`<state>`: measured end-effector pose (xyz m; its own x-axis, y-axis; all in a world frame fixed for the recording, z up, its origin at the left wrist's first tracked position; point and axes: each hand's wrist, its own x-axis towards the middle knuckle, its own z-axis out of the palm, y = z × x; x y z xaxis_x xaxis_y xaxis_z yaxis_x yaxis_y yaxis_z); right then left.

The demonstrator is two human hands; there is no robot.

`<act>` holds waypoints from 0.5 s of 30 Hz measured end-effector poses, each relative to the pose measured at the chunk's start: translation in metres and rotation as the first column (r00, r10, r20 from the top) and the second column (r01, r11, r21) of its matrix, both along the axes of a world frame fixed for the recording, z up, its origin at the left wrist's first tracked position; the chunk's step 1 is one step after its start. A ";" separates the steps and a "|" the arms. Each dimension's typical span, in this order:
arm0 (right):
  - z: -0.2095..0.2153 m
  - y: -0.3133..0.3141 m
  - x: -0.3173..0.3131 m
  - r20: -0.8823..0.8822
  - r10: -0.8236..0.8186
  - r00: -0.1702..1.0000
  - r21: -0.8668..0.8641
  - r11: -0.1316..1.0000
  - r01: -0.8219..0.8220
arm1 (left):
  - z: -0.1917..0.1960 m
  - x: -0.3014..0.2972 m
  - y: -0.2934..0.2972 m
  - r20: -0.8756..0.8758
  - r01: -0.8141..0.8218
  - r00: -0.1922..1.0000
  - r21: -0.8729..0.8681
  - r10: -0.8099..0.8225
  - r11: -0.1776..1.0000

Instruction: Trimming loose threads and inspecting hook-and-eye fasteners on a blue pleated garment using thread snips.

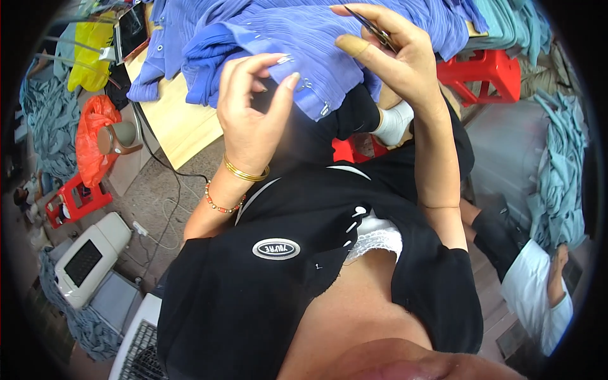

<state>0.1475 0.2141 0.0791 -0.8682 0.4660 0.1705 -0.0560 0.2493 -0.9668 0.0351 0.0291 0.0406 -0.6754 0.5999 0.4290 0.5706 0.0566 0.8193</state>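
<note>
My right hand (405,63) is raised at the upper middle, closed around small dark thread snips (373,28) whose tip points up and left. A yellowish covering wraps its thumb tip. Lower and to the left, my left hand (253,104) is held up with thumb and index fingertip apart, in front of a blue-violet ribbed garment (278,38). Nothing shows clearly between those fingers. The garment's smooth border carries several small pale marks or fastenings, close to my left fingertips. Whether the left fingers touch the cloth I cannot tell.
The garments lie on a pale wooden table (183,136). Red plastic stools (484,76) stand at the right and far left. An orange-red bag (95,136), a yellow bag (88,54) and grey-green cloth heaps (560,171) surround the place. Cables (174,171) cross the floor; another person (532,278) is at lower right.
</note>
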 end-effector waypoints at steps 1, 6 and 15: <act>0.004 0.002 -0.007 0.007 0.029 1.000 -0.043 0.999 -0.028 | 0.004 0.001 0.002 -0.069 0.005 0.998 -0.013 -0.006 1.000; 0.031 0.000 -0.071 0.318 0.152 0.936 0.187 0.958 -0.219 | -0.008 0.002 -0.004 -0.249 0.187 0.955 0.085 -0.160 0.979; 0.018 -0.052 -0.157 0.526 0.285 0.802 0.585 0.563 -0.584 | -0.003 0.007 -0.014 -0.110 0.678 0.733 0.197 -0.672 0.708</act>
